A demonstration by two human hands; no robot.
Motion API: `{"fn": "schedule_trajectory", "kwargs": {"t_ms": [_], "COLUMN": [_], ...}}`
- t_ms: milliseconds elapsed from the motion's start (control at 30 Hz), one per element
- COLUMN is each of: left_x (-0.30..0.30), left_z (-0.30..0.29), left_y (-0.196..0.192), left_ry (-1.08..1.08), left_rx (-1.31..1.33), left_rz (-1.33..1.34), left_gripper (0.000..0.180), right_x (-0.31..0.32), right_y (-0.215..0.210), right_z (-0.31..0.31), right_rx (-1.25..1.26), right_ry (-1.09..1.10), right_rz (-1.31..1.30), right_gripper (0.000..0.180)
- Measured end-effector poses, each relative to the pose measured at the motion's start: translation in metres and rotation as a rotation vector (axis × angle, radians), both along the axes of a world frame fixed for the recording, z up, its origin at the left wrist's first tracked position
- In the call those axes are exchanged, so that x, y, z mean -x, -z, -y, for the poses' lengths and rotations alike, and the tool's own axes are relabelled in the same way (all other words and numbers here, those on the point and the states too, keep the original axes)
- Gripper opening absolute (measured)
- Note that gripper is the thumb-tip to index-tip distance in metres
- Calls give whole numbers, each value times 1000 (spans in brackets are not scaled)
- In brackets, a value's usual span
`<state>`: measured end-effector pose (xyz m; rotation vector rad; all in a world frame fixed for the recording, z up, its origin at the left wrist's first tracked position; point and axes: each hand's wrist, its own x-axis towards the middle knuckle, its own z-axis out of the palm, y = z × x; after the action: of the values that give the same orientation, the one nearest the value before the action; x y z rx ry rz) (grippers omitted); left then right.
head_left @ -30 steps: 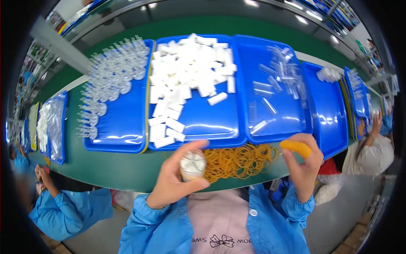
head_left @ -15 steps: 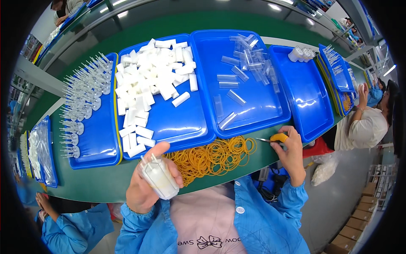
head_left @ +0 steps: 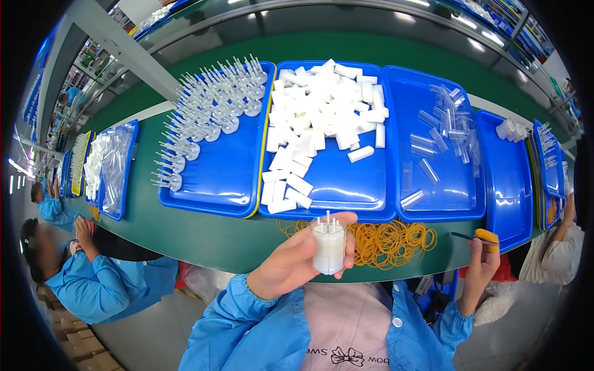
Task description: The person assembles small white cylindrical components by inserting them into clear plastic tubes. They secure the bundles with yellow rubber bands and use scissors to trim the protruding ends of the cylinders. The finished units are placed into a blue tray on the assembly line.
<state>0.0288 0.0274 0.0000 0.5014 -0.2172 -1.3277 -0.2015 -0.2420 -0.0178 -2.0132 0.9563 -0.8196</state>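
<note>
My left hand (head_left: pixel 289 263) is closed around a small clear cylindrical assembly (head_left: pixel 329 250) with a white filling, held upright with thin prongs rising from its top. A faint yellowish band runs round its middle. Off to the right, my right hand (head_left: pixel 482 266) grips a thin pointed tool (head_left: pixel 486 236) with a yellow handle, its dark tip aimed left; the exact kind does not show. Between the hands, on the green table, lies a heap of orange-yellow rubber bands (head_left: pixel 396 244), partly behind my left hand.
Beyond my hands stand blue trays: one with pronged clear bases (head_left: pixel 213 114), one with white blocks (head_left: pixel 328 105), one with clear tubes (head_left: pixel 427 139). Farther right, another tray (head_left: pixel 507 185) bears several white-filled assemblies (head_left: pixel 512 130). A co-worker in blue (head_left: pixel 111 284) sits at left.
The view has swung left, so the trays appear farther right. My left hand has turned the assembly from tilted to upright. The pointed tool stays in my right hand.
</note>
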Motion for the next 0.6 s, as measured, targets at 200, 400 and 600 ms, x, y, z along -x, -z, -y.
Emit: {"fn": "schedule_trajectory", "kwargs": {"t_ms": [200,400,600], "left_x": [2,9,13], "left_z": [-1,3,13], "left_y": [5,-9,-14], "left_ry": [100,121,166], "left_rx": [13,-80,-175], "left_rz": [104,164,214], "left_gripper": [67,67,69], "right_x": [-13,-42,-90], "right_y": [-9,-33,-64], "right_z": [-5,-31,-70], "right_rx": [246,-243,-468], "right_ry": [-63,-151,-531], "right_rz": [-285,331,413], "right_gripper": [15,21,22]}}
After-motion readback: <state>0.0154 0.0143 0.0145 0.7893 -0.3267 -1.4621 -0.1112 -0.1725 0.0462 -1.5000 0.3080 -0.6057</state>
